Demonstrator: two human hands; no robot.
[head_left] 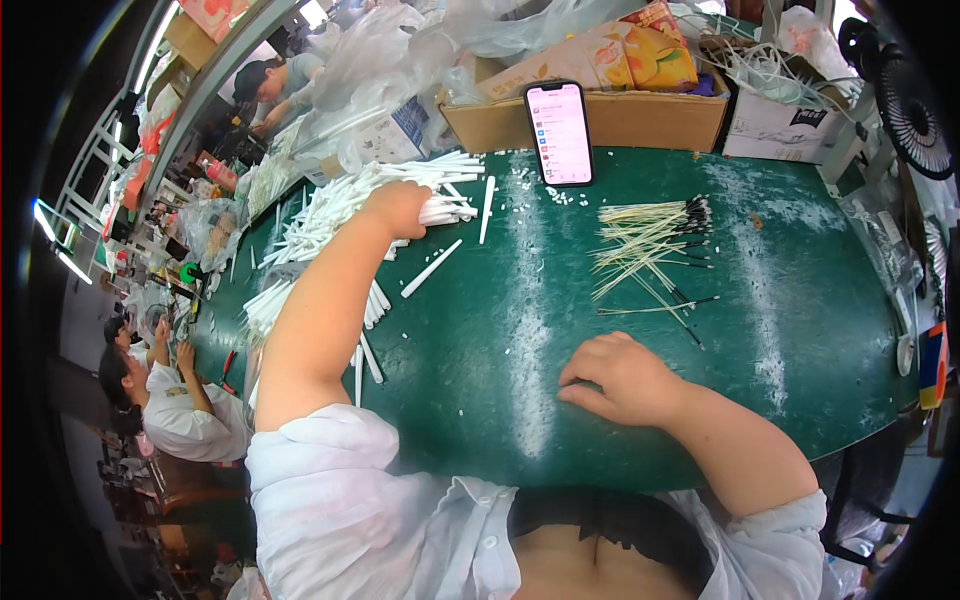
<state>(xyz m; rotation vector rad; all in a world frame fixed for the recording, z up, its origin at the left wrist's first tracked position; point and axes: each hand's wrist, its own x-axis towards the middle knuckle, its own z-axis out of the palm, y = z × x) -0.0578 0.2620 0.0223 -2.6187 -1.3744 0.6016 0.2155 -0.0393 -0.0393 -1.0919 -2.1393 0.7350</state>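
Bent over a heap of white tapered plastic sticks (330, 215) at the back left, my left hand (400, 208) has its fingers closed round several of them. Their ends poke out past its knuckles; the fingertips are hidden. Two single sticks lie apart from the heap, one upright in view (487, 210) and one slanted (432, 268). On the right half of the table my right hand (622, 378) rests with fingers loosely bent and the thumb apart, nothing visible between them. Beyond it lies a bundle of thin pale wires with black ends (650, 235), some crossing loosely.
A phone (558, 133) with a lit screen leans against a cardboard box (640, 122) at the back. Small white bits (525, 185) dot the green table (450, 350). A white box of cables (785, 125) and a black fan (910, 110) stand far right. Other people (195, 405) sit at left.
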